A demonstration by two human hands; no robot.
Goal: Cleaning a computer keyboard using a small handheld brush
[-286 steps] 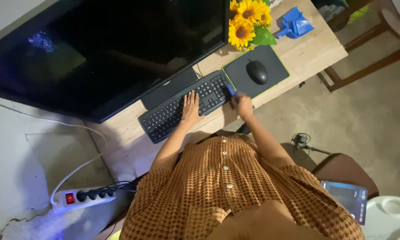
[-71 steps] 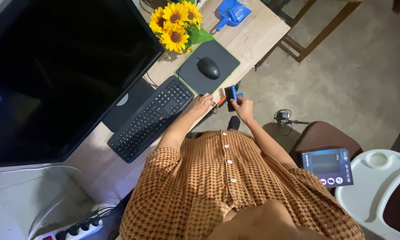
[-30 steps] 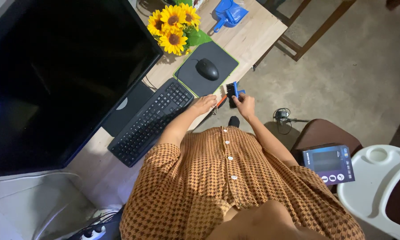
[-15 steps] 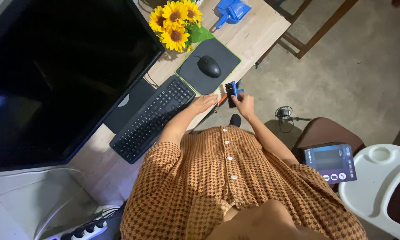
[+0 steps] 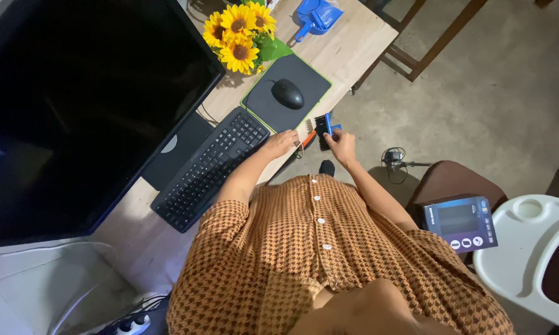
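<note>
1. The large black flat monitor [image 5: 87, 105] filled the view from 9 to 11 o'clock on the pale wooden desk [image 5: 354, 49]. To my mind it needed no attention at this step beyond keeping sleeves clear of it.
2. The black rectangular keyboard [image 5: 211, 167] lay slantwise in front of the monitor, with the left hand [image 5: 281, 143] at its 3 o'clock end. That hand was loosely curled and seemed to pinch a thin orange stick [image 5: 308, 140], though what the stick was could not be made out.
3. The dark mouse mat with a green edge [image 5: 304, 80] sat at 1 o'clock from the keyboard, carrying the black mouse [image 5: 287, 93].
4. The right hand [image 5: 343, 147] was closed on the small blue-handled brush with black bristles [image 5: 323, 127], held at the desk's near edge, just beside the mat's near corner.
5. Judged from this, good brushing called for short, light strokes directed off the desk edge, with the left hand steadying the keyboard.
</note>
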